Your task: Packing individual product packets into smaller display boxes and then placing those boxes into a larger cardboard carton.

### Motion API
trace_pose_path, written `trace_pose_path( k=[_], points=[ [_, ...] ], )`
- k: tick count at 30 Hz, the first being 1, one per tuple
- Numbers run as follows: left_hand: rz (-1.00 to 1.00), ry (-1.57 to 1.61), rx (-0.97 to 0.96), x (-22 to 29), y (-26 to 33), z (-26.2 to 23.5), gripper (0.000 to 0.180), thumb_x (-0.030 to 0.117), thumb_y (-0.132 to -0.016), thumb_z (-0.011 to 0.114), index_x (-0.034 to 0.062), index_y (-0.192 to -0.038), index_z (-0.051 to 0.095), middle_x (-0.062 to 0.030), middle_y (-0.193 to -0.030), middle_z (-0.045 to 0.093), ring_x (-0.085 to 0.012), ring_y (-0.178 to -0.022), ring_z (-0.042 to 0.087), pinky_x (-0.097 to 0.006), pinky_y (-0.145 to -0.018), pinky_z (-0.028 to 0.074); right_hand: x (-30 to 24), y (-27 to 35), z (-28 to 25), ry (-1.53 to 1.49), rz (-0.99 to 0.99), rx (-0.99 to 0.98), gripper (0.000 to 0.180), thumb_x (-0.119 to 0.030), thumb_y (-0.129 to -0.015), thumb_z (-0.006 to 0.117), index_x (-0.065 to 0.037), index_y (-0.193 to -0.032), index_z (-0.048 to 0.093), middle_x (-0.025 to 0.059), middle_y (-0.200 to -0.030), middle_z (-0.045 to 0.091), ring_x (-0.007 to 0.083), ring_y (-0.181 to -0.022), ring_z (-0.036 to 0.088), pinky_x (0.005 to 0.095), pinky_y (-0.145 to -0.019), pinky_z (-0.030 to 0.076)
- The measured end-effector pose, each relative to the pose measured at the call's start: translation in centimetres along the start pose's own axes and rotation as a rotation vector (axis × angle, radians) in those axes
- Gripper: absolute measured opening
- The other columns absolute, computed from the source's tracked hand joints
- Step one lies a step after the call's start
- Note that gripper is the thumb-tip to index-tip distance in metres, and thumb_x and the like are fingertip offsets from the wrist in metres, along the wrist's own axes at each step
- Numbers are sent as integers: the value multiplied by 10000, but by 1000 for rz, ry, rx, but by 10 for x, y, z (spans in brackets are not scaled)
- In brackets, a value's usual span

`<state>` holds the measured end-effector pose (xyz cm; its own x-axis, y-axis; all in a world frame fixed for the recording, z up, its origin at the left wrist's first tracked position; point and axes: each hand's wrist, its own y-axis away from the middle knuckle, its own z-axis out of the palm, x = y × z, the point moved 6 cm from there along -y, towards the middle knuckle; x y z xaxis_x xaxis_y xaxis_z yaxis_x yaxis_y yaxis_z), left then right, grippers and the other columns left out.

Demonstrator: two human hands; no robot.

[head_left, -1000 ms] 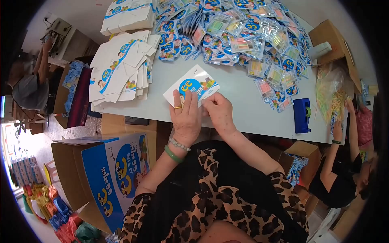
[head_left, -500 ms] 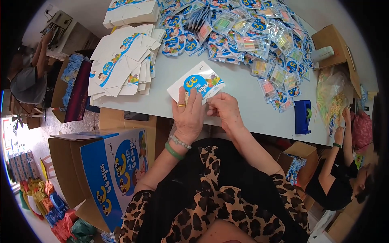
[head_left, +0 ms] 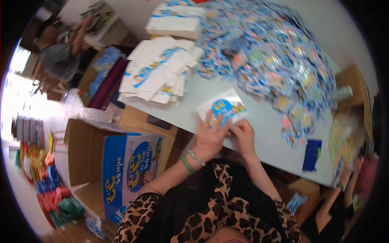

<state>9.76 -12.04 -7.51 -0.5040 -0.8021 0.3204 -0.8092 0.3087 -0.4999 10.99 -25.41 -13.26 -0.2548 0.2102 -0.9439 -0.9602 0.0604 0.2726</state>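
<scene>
A small white carton with a blue round print lies at the table's near edge, looking flat or nearly so. My left hand rests over its near left part, fingers stretched out and slightly apart, the tips on the blue print. At its near right edge, my right hand is closed, thumb and fingers pinching the carton's border. My fingers hide that border. Farther left on the table lies a loose pile of flat white cartons. A big heap of small clear-and-blue sachets covers the far right.
Behind the loose cartons stands a neat carton stack. A blue tape dispenser sits near the right edge. An open cardboard box with blue sides stands left of my legs. Other people work at far left and lower right.
The whole view has swung, so the table and its things sit farther right and lower, with some blur. Both hands stay at the same carton.
</scene>
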Motion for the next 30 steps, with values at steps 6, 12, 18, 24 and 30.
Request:
trace_pose_path(
  k=[6, 12, 18, 24, 30],
  points=[
    [-134, 25, 4, 7, -7, -8, 358, 301, -800, 660, 126, -1111, 648, -124, -1172, 566, -422, -1192, 475, -641, -975, 304, 7, -3, -13, 155, 54, -13, 166, -94, -806, 684, -23, -732, 553, 14, -673, 581, 100, -638, 554, 271, -571, 459],
    [-155, -66, -198, 9, -37, 5, 305, 201, -740, 670, 72, -1015, 649, -133, -1096, 598, -373, -1106, 524, -648, -1031, 248, -10, 1, -10, 983, -479, 218, 93, -130, -812, 631, -55, -813, 576, 126, -772, 639, 309, -642, 611, 395, -586, 477],
    [-248, -76, -47, -14, -70, 7, 786, 214, -591, 707, 84, -1323, 454, -173, -1093, 515, -359, -1051, 493, -565, -977, 297, -7, -1, -22, 786, -533, 179, 99, -116, -862, 574, -25, -822, 566, 123, -747, 610, 257, -676, 587, 353, -656, 470],
    [-307, 118, -300, -31, -72, 0, 935, 303, -508, 769, 108, -1358, 433, -212, -1093, 514, -362, -1066, 491, -446, -852, 360, -4, -1, -17, 717, -490, 68, 121, -111, -874, 562, -4, -816, 564, 98, -707, 574, 189, -655, 535, 320, -659, 457],
    [-409, 575, -431, -35, -95, -142, 931, 375, -446, 826, 57, -1254, 491, -188, -991, 668, -321, -891, 662, -368, -764, 523, -8, -2, -15, 765, -539, 38, 143, -123, -897, 530, 2, -844, 574, 81, -717, 575, 173, -655, 514, 306, -659, 455]
  ],
)
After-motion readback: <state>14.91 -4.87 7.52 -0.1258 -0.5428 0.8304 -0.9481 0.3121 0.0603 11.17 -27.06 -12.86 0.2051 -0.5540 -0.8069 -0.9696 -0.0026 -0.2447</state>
